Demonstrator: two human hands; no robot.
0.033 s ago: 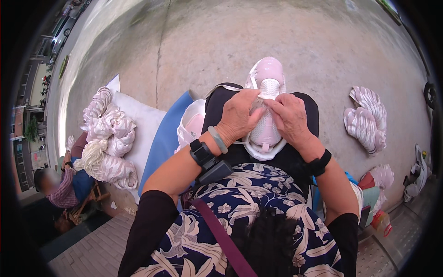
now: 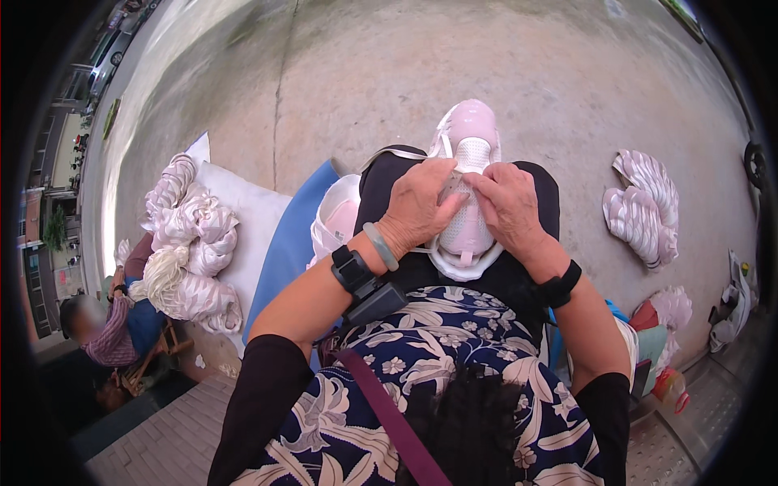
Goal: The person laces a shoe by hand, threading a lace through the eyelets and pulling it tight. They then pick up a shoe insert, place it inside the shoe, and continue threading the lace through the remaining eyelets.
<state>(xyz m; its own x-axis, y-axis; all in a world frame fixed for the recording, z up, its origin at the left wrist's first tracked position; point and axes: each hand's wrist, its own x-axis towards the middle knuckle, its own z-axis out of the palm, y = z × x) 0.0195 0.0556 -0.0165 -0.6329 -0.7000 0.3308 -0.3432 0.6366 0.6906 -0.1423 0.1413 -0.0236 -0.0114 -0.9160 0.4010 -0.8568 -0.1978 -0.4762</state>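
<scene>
A pink and white shoe upper (image 2: 468,235) lies along my black-trousered lap, toe pointing away, with its white perforated tongue uppermost. My left hand (image 2: 421,201) is closed on the upper's left side, thumb beside the tongue. From the right, my right hand (image 2: 512,204) pinches at the lacing area, thumb and forefinger meeting the left fingertips over a white shoelace (image 2: 445,146). The lace also runs loose over my left knee; its exact path between the fingertips is hidden. Left of my lap rests another pink and white upper (image 2: 339,215).
At left, bundled uppers (image 2: 194,235) and pale laces (image 2: 166,274) lie on a white sheet (image 2: 251,190) beside a blue cloth (image 2: 284,231). More stacked uppers (image 2: 644,212) sit on the concrete at right. Another person (image 2: 121,332) sits at far left.
</scene>
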